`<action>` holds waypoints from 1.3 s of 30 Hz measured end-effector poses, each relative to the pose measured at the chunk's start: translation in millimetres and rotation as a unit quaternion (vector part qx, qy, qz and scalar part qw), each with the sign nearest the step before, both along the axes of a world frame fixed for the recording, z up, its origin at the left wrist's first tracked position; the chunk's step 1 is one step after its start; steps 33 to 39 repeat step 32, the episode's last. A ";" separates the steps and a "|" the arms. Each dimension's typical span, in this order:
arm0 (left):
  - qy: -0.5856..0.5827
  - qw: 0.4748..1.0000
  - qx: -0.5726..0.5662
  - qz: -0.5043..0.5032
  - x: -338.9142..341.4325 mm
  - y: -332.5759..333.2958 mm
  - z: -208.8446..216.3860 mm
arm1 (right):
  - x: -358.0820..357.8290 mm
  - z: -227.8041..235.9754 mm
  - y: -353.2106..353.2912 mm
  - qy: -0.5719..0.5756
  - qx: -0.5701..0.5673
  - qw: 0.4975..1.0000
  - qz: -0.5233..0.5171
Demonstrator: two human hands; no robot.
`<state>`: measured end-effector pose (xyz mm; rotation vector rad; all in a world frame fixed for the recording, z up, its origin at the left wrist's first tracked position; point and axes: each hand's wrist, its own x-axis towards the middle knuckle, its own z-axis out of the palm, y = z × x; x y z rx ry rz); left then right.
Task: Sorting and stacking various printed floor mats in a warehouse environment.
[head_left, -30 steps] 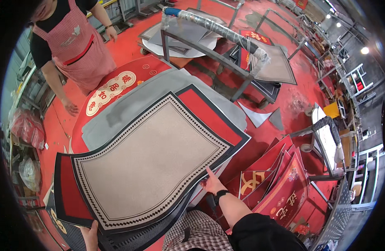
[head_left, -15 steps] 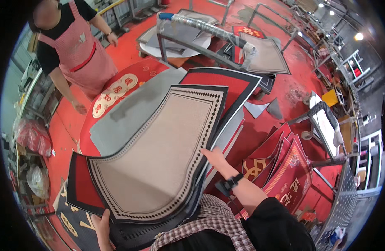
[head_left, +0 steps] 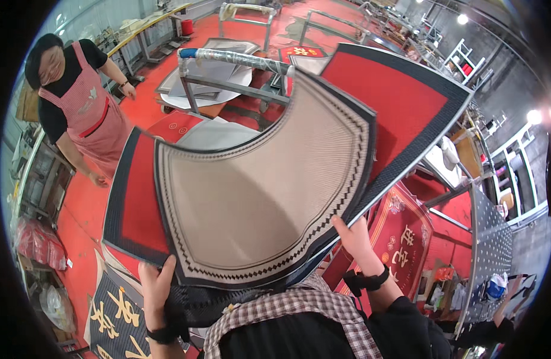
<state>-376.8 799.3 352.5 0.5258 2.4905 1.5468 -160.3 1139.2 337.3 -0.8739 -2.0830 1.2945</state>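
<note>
A beige doormat [head_left: 245, 197] with a dark diamond-patterned border lies on top of a red doormat [head_left: 401, 96] edged in black. Both are lifted and bow upward in front of me. My left hand [head_left: 157, 284] is closed on the near left edge, its thumb over the black border. On the near right edge my right hand [head_left: 352, 236] grips the mats, thumb on top and fingers hidden underneath. How many layers each hand holds cannot be made out. Below my left hand lies a black mat [head_left: 117, 320] with gold characters.
A person in a pink apron [head_left: 87, 110] stands at the far left. Behind the mats is a cart with a plastic-wrapped handle [head_left: 233, 57]. Dark red mats [head_left: 401, 239] lean at the right, beside a perforated metal panel [head_left: 488, 245]. Bagged red goods [head_left: 39, 242] sit at the left.
Both hands have raised the beige and red doormats, which now bend upward and hide more of the cart. The red mat shows more on the right. My view has shifted somewhat.
</note>
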 end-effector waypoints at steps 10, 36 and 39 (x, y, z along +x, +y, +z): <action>0.208 0.963 -0.033 -0.169 -8.3 137.8 6.9 | 40.0 -8.4 74.3 -0.004 0.018 0.994 -0.111; 0.251 0.785 -0.105 -0.556 -20.0 470.9 9.1 | 12.8 16.5 323.5 -0.045 -0.002 0.990 -0.137; 0.251 0.785 -0.105 -0.556 -20.0 470.9 9.1 | 12.8 16.5 323.5 -0.045 -0.002 0.990 -0.137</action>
